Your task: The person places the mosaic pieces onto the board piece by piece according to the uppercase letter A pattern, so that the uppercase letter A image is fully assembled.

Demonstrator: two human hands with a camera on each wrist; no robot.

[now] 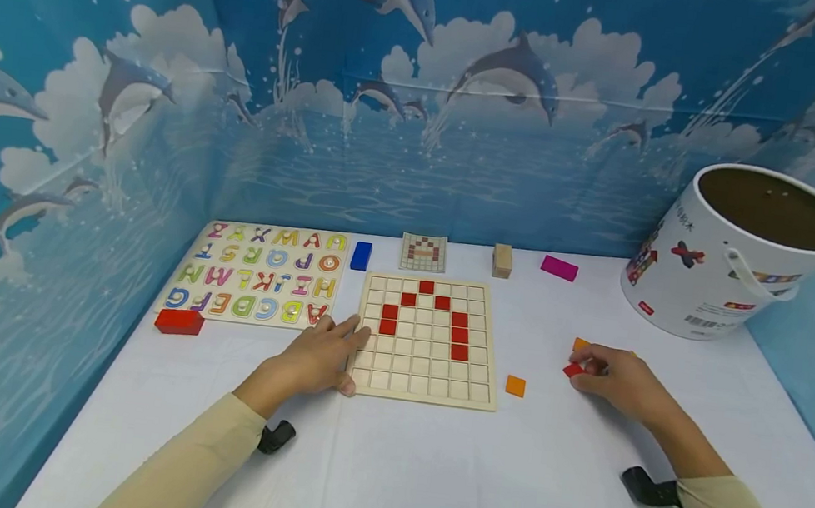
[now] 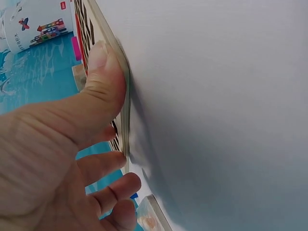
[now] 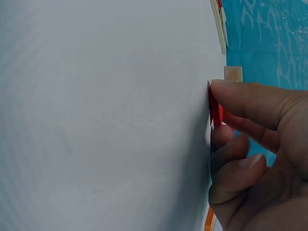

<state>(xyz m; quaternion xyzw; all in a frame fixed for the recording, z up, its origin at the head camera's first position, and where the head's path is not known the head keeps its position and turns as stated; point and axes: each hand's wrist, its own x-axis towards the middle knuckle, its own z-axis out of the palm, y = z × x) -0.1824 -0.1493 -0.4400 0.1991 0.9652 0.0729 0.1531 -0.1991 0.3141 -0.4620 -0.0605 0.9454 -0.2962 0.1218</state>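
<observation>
A wooden grid board (image 1: 430, 382) lies on the white table, with several red square tiles (image 1: 426, 287) set in its cells in an arch-like pattern. My left hand (image 1: 321, 353) rests on the board's left edge; in the left wrist view its thumb (image 2: 106, 72) touches the rim and the other fingers are loosely spread. To the right of the board, my right hand (image 1: 619, 380) pinches a red square tile (image 1: 573, 370) low at the tabletop, seen edge-on as a red tile (image 3: 214, 108) in the right wrist view. An orange tile (image 1: 582, 344) is partly hidden behind that hand.
Another orange tile (image 1: 516, 385) lies beside the board. Behind are a pattern card (image 1: 423, 253), a blue block (image 1: 361, 255), a wooden block (image 1: 502, 261) and a magenta block (image 1: 559, 268). An alphabet board (image 1: 225, 267), red block (image 1: 179, 322) and white bucket (image 1: 700, 271) flank them.
</observation>
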